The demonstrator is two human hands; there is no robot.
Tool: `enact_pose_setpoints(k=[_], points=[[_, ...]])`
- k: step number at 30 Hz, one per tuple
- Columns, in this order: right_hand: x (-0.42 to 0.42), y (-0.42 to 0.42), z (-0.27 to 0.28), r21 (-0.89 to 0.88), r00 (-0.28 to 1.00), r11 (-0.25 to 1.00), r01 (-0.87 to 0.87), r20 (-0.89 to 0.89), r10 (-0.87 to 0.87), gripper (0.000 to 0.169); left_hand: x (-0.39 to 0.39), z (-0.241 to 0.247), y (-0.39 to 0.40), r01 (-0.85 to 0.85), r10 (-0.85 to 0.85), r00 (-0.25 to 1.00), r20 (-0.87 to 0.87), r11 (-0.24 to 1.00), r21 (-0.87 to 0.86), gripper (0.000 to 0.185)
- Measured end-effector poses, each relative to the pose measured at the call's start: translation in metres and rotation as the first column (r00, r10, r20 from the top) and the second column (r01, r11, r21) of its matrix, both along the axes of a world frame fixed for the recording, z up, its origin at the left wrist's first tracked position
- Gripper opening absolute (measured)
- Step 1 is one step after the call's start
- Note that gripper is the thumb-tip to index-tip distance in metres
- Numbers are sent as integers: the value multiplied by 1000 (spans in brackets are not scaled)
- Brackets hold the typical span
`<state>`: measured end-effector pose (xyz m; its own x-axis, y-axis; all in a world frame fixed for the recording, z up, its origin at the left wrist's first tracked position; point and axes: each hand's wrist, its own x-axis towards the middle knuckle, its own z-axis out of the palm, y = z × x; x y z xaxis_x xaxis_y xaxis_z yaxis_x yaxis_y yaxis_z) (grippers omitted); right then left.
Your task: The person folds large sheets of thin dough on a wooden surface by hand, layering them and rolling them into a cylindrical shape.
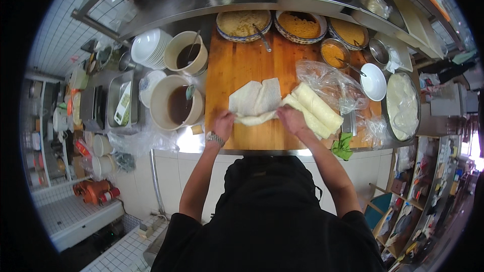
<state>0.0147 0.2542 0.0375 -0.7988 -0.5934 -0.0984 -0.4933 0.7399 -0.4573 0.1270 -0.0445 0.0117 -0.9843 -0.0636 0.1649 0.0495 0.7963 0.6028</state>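
A thin sheet of dough lies on the wooden board, its near edge rolled or folded into a thick band. My left hand grips the left end of that band, and a metal-banded watch sits on the wrist. The band's right end is held by my right hand. Just right of the sheet, touching or nearly touching my right hand, pale yellow dough rolls lie side by side at a slant. What lies inside the folded band cannot be seen.
Patterned bowls of crumbly filling line the board's back edge. Tubs of dark liquid and stacked white bowls stand left. Clear plastic film, a white bowl, a green cloth and a large pan of dough are right.
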Motion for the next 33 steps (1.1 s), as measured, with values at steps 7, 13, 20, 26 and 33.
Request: enact_pose_setpoints(k=[7, 13, 20, 26, 33], points=[[-87, -17, 114, -176, 977, 984, -9, -212, -29, 21, -70, 103, -12, -128, 193, 948, -254, 960, 250, 17], [-85, -24, 196, -342, 984, 939, -36, -178, -27, 24, -59, 197, -13, -180, 202, 933, -297, 979, 99, 20], [2, 21, 95, -183, 989, 976, -118, 65, 132, 19, 34, 100, 3, -49, 50, 999, -22, 998, 46, 11], [36, 33, 11, -211, 931, 975, -70, 338, 140, 23, 64, 15, 8, 25, -46, 991, 125, 986, 165, 17], [12, 8, 21, -77, 812, 965, 250, 559, -166, 32, 39, 11, -1, -255, 140, 917, 373, 926, 279, 30]])
